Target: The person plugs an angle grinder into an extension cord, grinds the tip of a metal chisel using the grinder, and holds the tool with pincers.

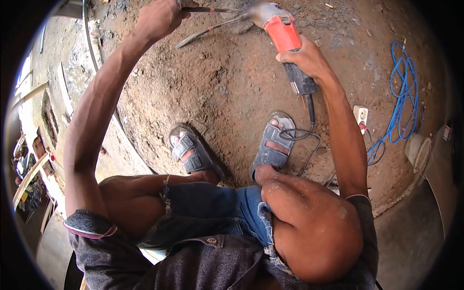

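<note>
My right hand (308, 57) is wrapped around the body of a red and black angle grinder (282, 35). Its head and disc end are blurred near the top of the view. My left hand (162, 19) grips one arm of a dark metal tool with two long arms (212, 27), like a pair of tongs. The second arm lies apart from that hand, slanting down to the left over the dirt. Both arms run to the right toward the grinder's head, where their far end is hard to make out. From the grinder's rear a black cord (311, 110) hangs down.
Bare, rough dirt ground (203, 82) lies below, with my two sandaled feet on it. A white socket block (360, 115) with a plug in it and a coiled blue cable (403, 92) are at the right. Wooden strips (30, 179) and clutter line the left edge.
</note>
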`<control>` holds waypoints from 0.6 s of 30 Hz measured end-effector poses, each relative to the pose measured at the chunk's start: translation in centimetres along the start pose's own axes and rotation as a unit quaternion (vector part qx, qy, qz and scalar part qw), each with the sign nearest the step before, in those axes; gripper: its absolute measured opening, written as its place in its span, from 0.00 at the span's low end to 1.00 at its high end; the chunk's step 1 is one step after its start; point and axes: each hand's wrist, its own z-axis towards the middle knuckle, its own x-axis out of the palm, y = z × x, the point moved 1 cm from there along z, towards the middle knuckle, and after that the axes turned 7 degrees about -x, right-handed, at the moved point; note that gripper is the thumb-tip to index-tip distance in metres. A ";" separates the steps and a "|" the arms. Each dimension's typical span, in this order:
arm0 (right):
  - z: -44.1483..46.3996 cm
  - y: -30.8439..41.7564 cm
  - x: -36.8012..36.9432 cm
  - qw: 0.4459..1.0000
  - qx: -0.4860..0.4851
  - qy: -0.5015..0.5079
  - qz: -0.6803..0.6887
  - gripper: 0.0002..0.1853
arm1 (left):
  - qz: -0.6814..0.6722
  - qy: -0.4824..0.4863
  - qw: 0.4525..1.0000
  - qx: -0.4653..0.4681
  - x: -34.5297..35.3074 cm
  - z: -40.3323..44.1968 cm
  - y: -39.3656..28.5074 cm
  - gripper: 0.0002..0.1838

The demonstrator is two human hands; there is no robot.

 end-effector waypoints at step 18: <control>0.2 -0.1 0.1 1.000 0.008 -0.007 -0.014 0.30 | -0.005 -0.008 1.000 0.023 -0.7 -0.5 -0.5 0.16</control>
